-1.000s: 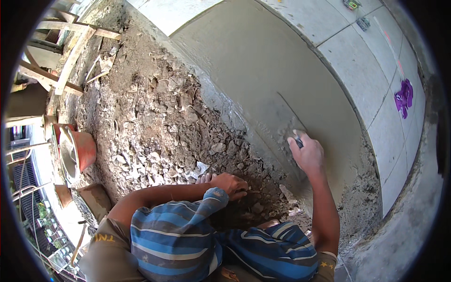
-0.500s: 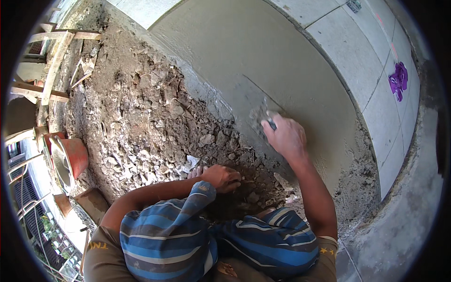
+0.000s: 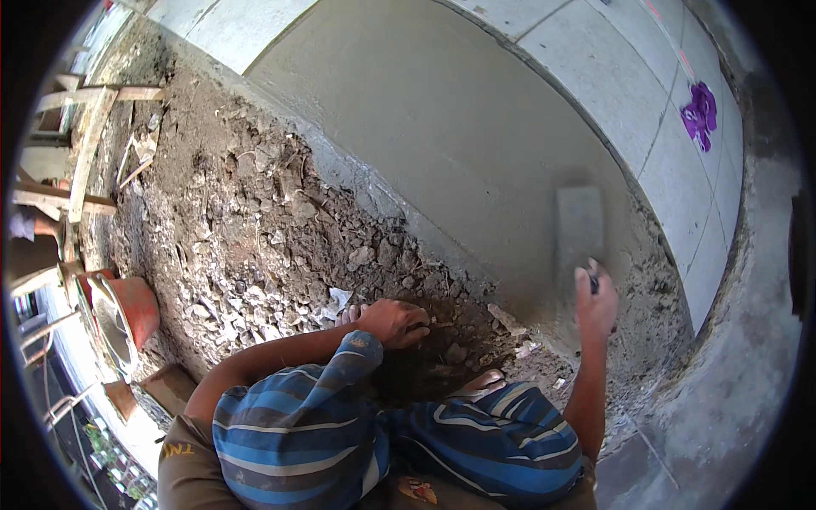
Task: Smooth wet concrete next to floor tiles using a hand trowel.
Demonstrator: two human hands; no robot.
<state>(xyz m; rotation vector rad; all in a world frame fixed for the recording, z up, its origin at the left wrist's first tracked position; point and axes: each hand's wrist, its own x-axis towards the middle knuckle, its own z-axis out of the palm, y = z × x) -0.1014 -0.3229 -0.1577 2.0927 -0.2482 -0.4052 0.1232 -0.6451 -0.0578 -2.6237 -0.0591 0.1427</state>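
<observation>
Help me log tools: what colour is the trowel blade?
The trowel blade looks grey; head view shows it best.

Purple cloth left crumpled at 2 o'clock, laid on pale floor tiles; thin red-marked strip placed just beside it. Worn grey concrete exposed at 4. Orange bucket parked near 9, crossed timber boards seen at 10. Stony soil spread between 9 and 11, white scrap caught in it at 8, close to centre. Plants glimpsed at 8, too small to be identified.
</observation>
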